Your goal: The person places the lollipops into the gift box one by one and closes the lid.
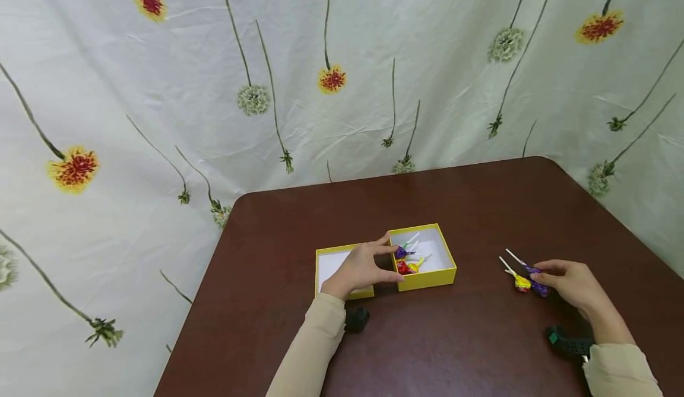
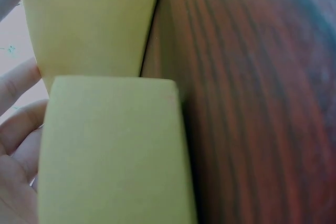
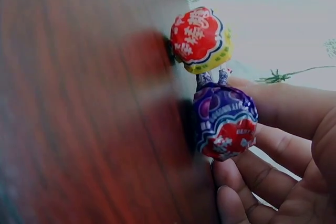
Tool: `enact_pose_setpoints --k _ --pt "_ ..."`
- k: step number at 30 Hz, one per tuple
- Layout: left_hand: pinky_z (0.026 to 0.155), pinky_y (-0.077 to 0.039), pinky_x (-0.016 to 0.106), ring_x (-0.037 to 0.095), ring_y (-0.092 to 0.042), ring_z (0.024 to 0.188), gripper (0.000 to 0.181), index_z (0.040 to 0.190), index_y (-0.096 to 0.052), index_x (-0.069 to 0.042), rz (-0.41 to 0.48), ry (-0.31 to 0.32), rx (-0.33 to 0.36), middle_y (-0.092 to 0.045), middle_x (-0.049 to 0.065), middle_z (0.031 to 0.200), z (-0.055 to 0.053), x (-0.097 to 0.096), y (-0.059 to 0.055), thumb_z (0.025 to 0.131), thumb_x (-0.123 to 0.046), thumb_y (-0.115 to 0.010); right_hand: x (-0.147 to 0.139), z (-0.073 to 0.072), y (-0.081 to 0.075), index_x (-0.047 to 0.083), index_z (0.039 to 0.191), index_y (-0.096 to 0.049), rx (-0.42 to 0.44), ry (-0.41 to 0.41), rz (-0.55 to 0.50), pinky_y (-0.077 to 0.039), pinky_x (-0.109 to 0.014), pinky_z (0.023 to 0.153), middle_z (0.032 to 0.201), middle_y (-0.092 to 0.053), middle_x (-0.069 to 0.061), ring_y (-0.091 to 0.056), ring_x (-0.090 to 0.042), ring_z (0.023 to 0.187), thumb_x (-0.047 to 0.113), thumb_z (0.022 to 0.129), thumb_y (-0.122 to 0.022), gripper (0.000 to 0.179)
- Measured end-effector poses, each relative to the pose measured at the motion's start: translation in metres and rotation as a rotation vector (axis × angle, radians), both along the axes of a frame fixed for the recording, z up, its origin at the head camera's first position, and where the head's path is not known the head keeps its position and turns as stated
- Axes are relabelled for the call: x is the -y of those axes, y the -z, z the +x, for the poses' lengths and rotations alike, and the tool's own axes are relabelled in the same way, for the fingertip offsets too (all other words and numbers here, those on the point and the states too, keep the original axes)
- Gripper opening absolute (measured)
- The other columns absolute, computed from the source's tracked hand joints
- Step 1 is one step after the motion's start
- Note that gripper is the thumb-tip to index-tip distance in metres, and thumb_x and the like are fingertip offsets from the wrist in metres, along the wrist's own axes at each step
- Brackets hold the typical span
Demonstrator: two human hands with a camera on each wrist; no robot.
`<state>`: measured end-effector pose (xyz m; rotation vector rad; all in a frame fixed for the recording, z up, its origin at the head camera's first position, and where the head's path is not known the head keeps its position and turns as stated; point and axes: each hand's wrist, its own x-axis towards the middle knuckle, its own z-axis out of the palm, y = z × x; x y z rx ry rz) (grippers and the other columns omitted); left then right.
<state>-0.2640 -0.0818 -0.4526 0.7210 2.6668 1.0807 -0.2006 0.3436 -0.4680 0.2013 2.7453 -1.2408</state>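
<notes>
A yellow-sided box with a white inside holds several lollipops near its left wall. My left hand reaches over a second shallow yellow tray or lid and holds the box at its left side, thumb by the front corner and fingers farther back. On the right, my right hand pinches a purple-wrapped lollipop near the base of its stick. Beside it lies a yellow-and-red lollipop, its stick pointing back and left. In the left wrist view, yellow outer walls hide part of the left fingers.
The dark brown table has rounded back corners. Behind it hangs a white cloth printed with flowers. Dark straps sit at both wrists, below the beige sleeves.
</notes>
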Motion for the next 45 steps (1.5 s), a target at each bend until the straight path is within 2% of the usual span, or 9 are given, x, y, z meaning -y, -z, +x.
enact_pose_setpoints --k 6,13,16,24,33,41,43,45 --pt "0.116 -0.039 0.048 0.03 -0.036 0.148 0.07 0.139 -0.062 -0.022 0.015 0.003 0.012 -0.032 -0.003 0.162 0.001 -0.001 0.001 0.078 -0.047 -0.084 0.001 0.002 0.001 -0.014 0.125 -0.06 0.006 0.013 -0.008 -0.045 -0.046 0.083 0.131 -0.05 -0.04 -0.048 -0.048 0.113 0.036 0.099 -0.063 0.056" --pt "0.117 -0.038 0.046 0.028 -0.036 0.148 0.071 0.139 -0.061 -0.021 0.02 0.004 0.013 -0.032 -0.004 0.162 0.002 -0.002 0.002 0.078 -0.047 -0.084 0.001 0.004 0.004 -0.012 0.123 -0.063 -0.039 0.038 0.007 -0.042 -0.029 0.072 0.125 -0.057 -0.036 -0.053 -0.033 0.1 0.035 0.098 -0.064 0.053" --pt "0.117 -0.038 0.046 0.028 -0.036 0.148 0.072 0.14 -0.061 -0.021 0.006 0.003 0.006 -0.031 -0.005 0.162 0.002 -0.002 0.001 0.077 -0.048 -0.084 0.003 0.005 0.005 -0.011 0.124 -0.063 -0.05 0.069 0.001 -0.042 -0.028 0.07 0.126 -0.057 -0.036 -0.053 -0.029 0.097 0.035 0.098 -0.064 0.053" --pt "0.117 -0.039 0.046 0.027 -0.036 0.148 0.071 0.14 -0.061 -0.022 0.011 0.002 0.009 -0.03 -0.006 0.163 0.004 -0.001 0.001 0.078 -0.047 -0.084 0.006 0.008 0.007 -0.012 0.131 -0.057 -0.034 0.123 -0.08 -0.041 -0.037 0.079 0.138 -0.048 -0.038 -0.05 -0.042 0.114 0.042 0.099 -0.06 0.063" --pt "0.116 -0.039 0.047 0.029 -0.036 0.148 0.07 0.14 -0.061 -0.023 0.013 0.007 -0.005 -0.03 -0.004 0.163 0.002 0.0 0.001 0.078 -0.049 -0.083 0.015 0.008 0.003 -0.011 0.132 -0.056 -0.057 0.177 -0.104 -0.042 -0.04 0.081 0.141 -0.045 -0.036 -0.046 -0.045 0.117 0.04 0.1 -0.06 0.061" --pt "0.116 -0.038 0.049 0.029 -0.037 0.148 0.069 0.139 -0.062 -0.023 0.004 0.002 -0.022 -0.032 -0.004 0.162 0.0 0.001 0.002 0.078 -0.049 -0.083 0.028 0.005 -0.003 -0.01 0.134 -0.055 -0.128 0.155 -0.128 -0.046 -0.032 0.078 0.14 -0.048 -0.033 -0.049 -0.041 0.117 0.035 0.101 -0.059 0.057" --pt "0.116 -0.038 0.049 0.029 -0.036 0.148 0.069 0.139 -0.062 -0.023 0.001 0.002 -0.021 -0.032 -0.004 0.162 0.0 0.001 0.002 0.078 -0.049 -0.083 0.032 0.004 -0.005 -0.01 0.134 -0.055 -0.146 0.148 -0.136 -0.046 -0.028 0.077 0.139 -0.049 -0.031 -0.051 -0.037 0.115 0.035 0.101 -0.06 0.056" --pt "0.116 -0.039 0.049 0.029 -0.036 0.148 0.07 0.139 -0.061 -0.024 0.0 0.003 -0.016 -0.031 -0.005 0.163 0.001 0.0 0.001 0.078 -0.049 -0.083 0.036 0.003 -0.007 -0.009 0.134 -0.056 -0.162 0.138 -0.142 -0.047 -0.023 0.073 0.135 -0.051 -0.027 -0.055 -0.027 0.107 0.034 0.101 -0.06 0.054"
